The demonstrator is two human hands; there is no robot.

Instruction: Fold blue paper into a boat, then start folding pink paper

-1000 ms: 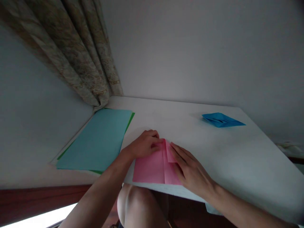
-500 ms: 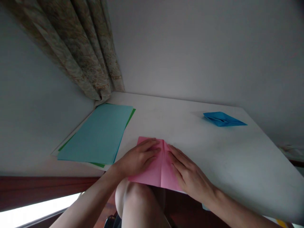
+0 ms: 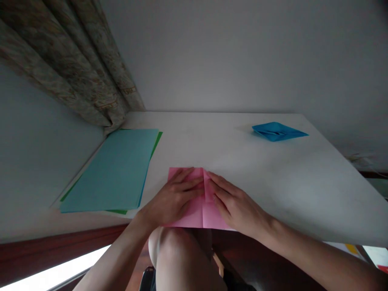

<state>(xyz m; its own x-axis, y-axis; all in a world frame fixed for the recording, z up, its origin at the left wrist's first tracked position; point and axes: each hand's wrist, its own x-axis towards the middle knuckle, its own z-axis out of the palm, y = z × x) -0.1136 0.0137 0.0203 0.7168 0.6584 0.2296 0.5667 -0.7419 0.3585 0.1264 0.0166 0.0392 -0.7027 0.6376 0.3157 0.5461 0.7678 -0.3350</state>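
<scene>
A pink sheet of paper [image 3: 194, 216] lies at the table's front edge, with a crease down its middle. Its upper right corner is folded in toward that crease as a flap [image 3: 208, 194]. My left hand [image 3: 177, 194] rests flat on the left half, fingers stretched out and reaching the crease. Over the flap and the right edge lies my right hand [image 3: 235, 202], its fingers extended and pressing down, which hides part of the fold. Both hands are open, and their fingertips nearly meet at the crease.
At the left lies a stack of light blue and green paper sheets [image 3: 112, 173]. A folded blue paper shape [image 3: 277, 132] sits at the back right of the white table [image 3: 206, 141]. A patterned curtain [image 3: 75, 60] hangs at the back left corner. My knee [image 3: 177, 242] is below the front edge.
The right-hand flap now shows more clearly, lying flat along the crease under my right fingers. My left hand stays on the paper. The whole view has tilted slightly.
</scene>
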